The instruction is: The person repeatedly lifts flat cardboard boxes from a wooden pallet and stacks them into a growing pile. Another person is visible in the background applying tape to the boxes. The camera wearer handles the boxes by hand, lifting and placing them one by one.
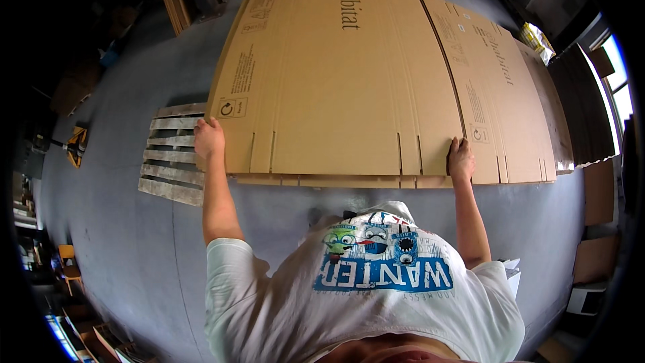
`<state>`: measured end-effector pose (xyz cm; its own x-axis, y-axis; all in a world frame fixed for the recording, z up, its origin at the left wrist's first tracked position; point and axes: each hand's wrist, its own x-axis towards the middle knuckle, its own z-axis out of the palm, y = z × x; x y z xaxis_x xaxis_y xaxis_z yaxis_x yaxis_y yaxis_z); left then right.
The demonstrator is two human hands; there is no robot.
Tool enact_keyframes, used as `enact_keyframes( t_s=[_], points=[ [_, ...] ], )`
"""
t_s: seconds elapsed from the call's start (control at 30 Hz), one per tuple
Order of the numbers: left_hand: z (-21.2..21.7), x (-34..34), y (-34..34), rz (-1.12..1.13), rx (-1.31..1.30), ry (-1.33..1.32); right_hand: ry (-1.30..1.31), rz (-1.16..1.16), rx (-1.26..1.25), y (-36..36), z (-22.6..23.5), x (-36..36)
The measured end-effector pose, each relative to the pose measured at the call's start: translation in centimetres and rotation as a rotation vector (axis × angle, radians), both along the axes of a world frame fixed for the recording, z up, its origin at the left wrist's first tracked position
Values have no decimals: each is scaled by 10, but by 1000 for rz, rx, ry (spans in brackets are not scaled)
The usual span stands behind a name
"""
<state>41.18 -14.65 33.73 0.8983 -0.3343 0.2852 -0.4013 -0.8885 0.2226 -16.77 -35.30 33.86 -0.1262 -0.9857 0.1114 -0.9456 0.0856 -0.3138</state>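
Observation:
A large flattened cardboard carton [322, 87], brown with dark print and slots cut along its ends, stretches away in front of me. My left hand [209, 138] is closed on its near left corner, thumb on top and fingers hidden beneath. At the near right corner, my right hand [461, 158] is closed around the edge, right at the gap to a second flattened carton [500, 94]. That second carton lies to the right, alongside the first. Just under the near edge of the first, the edge of another cardboard layer [322, 180] shows.
A wooden pallet [171, 154] lies on the grey floor [127, 215] at left. Beyond it stands a yellow pallet jack [77, 146]. More cardboard sheets [171, 0] lean at the far left. A dark stack [584, 107] rises at right. A chair [69, 265] is at the left rim.

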Motion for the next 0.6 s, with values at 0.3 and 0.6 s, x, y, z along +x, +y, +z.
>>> enact_keyframes(
  t_s=[0.3,0.6],
  points=[
    [5,-5,-1,-12,-9,-5,-10,5,5,1,0,-1],
    [4,-5,1,-22,-5,12,-10,-7,-7,2,0,0]
  ],
)
